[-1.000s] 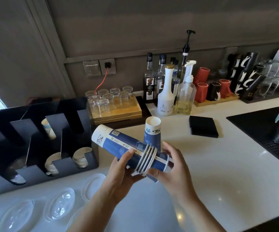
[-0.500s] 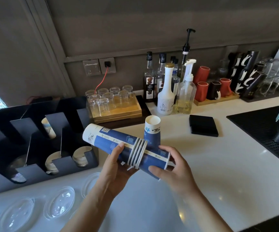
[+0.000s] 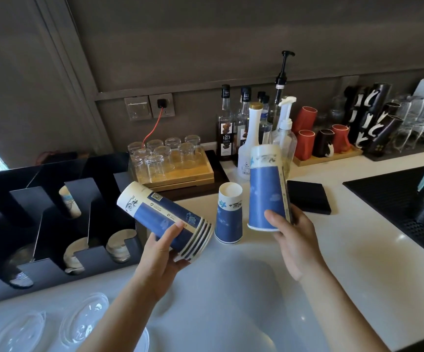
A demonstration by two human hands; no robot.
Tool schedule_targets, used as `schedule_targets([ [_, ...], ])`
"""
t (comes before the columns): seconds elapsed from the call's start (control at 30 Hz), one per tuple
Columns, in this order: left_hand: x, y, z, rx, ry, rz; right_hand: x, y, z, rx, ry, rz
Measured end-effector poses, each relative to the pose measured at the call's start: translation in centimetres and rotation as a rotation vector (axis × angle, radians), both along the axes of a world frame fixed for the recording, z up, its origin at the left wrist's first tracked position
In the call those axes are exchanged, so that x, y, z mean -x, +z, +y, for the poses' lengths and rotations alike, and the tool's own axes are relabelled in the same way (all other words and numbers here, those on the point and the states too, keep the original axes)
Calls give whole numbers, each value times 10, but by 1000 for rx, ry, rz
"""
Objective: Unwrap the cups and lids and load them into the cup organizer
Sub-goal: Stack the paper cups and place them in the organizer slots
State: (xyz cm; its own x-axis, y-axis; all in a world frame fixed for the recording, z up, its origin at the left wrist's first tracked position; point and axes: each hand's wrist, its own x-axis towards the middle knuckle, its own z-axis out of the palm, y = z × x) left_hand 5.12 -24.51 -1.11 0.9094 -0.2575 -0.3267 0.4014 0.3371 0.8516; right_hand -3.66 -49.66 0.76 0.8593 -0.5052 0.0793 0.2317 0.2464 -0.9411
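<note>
Left hand [image 3: 158, 252] wrapped round a nested stack of blue-and-white paper cups [image 3: 165, 219], tilted, base toward the black slotted cup organizer [image 3: 53, 262] — right hand [image 3: 293, 240] grips a separate blue-and-white paper cup [image 3: 266, 189] upside down. Third blue paper cup [image 3: 228, 212] stands inverted on the white countertop [image 3: 307, 275] btwn both hands; clear plastic lids [image 3: 83, 318] lie at near-left edge.

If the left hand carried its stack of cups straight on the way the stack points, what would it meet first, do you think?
Probably the black cup organizer: the left hand aims its stack of cups up-left toward the right-hand slots. Depth is unclear, so it might pass above.
</note>
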Motion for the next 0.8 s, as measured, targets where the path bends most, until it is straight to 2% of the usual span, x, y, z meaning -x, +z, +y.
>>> schedule_targets([
  [0.2, 5, -4, 4, -117, -46, -33, -59, 28, 2, 157, -57, -55],
  [0.43, 7, -1, 5, -182, -71, -90, -95, 3, 4, 439, -24, 146],
  [0.57, 9, -1, 5, -246, -68, -136, -99, -22, 2, 497, 16, 253],
  [0.8, 14, 0, 10, -329, -87, -212, -100, -55, 0, 546, 104, 317],
])
